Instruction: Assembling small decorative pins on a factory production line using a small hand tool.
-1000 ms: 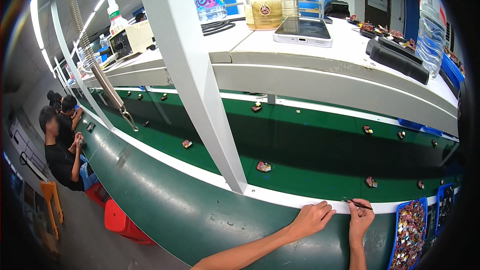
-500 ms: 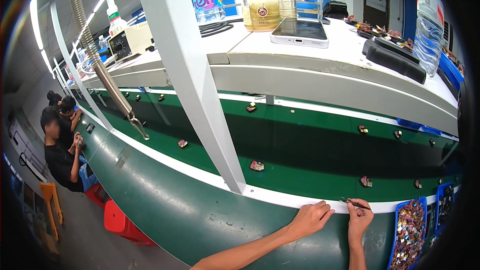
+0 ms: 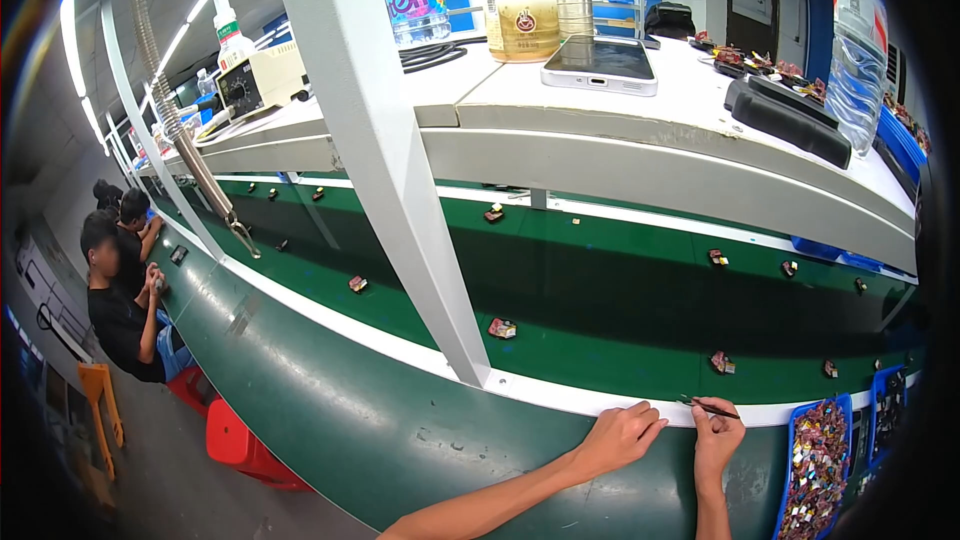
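My right hand (image 3: pixel 714 445) is closed on a thin dark tool that looks like tweezers (image 3: pixel 716 409), its tip pointing left. Close beside it, my left hand (image 3: pixel 620 438) has its fingers curled together at the white edge strip (image 3: pixel 560 395) of the green bench. Whatever those left fingers hold, if anything, is too small to make out. Beyond the strip lies a green conveyor belt (image 3: pixel 600 360) carrying several small reddish-black assemblies, among them one small assembly (image 3: pixel 722 363) just past my right hand.
A blue bin (image 3: pixel 815 470) full of small parts stands right of my hands. A grey post (image 3: pixel 400 170) rises at the bench edge, and a coil spring with a hook (image 3: pixel 205 175) hangs to its left. Above the belt, a white shelf (image 3: pixel 600 125) holds bottles and a phone. People sit far left.
The assemblies on the belt have shifted slightly to the left. The hanging spring has swung left. My hands have hardly moved.
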Demonstrator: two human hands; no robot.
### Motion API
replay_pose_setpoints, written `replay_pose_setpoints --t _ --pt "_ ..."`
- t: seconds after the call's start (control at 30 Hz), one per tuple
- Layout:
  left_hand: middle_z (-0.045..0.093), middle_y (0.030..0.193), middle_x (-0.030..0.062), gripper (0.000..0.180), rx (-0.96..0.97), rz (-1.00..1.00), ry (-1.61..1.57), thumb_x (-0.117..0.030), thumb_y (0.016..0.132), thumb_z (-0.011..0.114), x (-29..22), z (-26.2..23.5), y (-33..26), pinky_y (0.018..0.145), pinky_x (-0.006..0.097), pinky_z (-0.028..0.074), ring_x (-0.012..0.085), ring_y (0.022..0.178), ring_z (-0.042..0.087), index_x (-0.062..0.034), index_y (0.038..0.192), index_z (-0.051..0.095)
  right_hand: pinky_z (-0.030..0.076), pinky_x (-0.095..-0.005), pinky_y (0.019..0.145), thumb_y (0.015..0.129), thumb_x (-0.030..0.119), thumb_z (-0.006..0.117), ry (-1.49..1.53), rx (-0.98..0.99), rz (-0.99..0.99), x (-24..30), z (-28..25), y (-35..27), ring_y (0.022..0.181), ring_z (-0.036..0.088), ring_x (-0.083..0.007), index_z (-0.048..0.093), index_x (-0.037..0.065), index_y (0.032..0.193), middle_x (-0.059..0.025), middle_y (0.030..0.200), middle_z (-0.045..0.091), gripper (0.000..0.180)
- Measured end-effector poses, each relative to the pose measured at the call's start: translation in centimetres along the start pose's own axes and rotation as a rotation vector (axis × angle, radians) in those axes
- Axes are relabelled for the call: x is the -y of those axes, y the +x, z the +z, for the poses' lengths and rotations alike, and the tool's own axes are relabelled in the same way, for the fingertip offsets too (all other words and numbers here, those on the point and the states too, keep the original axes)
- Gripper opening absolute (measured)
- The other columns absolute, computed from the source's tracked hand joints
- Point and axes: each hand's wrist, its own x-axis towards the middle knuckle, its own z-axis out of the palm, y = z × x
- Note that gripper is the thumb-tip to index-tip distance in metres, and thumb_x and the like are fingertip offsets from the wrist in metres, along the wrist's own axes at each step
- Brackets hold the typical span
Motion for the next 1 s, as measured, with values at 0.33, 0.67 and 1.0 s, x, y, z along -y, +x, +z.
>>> replay_pose_setpoints --t 0.33,0.67,1.0 --pt "0.065 0.076 0.0114 0.019 0.008 -0.004 0.013 -0.017 0.094 0.066 0.1 0.0 -0.2 0.052 0.041 0.049 0.0324 0.059 0.063 -0.0023 0.082 0.067 0.029 -0.0167 0.048 0.083 -0.007 0.072 -0.014 -0.002 0.003 0.7 0.2 -0.2 0.055 0.040 0.0017 0.069 -0.003 0.097 -0.0059 0.092 0.073 0.015" --pt "0.064 0.077 0.0133 0.006 0.002 0.005 0.008 -0.003 0.088 0.062 1.3 -1.8 -0.7 0.052 0.041 0.050 0.0343 0.060 0.062 -0.0006 0.093 0.064 0.028 -0.0169 0.048 0.083 -0.007 0.072 -0.034 0.001 0.019 1.4 2.0 -0.7 0.055 0.039 0.0019 0.069 -0.003 0.096 -0.0052 0.091 0.073 0.014" --pt "0.064 0.078 0.0137 0.007 0.010 0.011 0.008 -0.003 0.088 0.063 1.9 -2.8 -0.9 0.053 0.041 0.050 0.0347 0.061 0.062 -0.0004 0.094 0.065 0.028 -0.0169 0.048 0.084 -0.007 0.073 -0.032 0.013 0.008 1.6 3.2 -0.9 0.054 0.039 0.0017 0.069 -0.003 0.097 -0.0059 0.092 0.073 0.014"
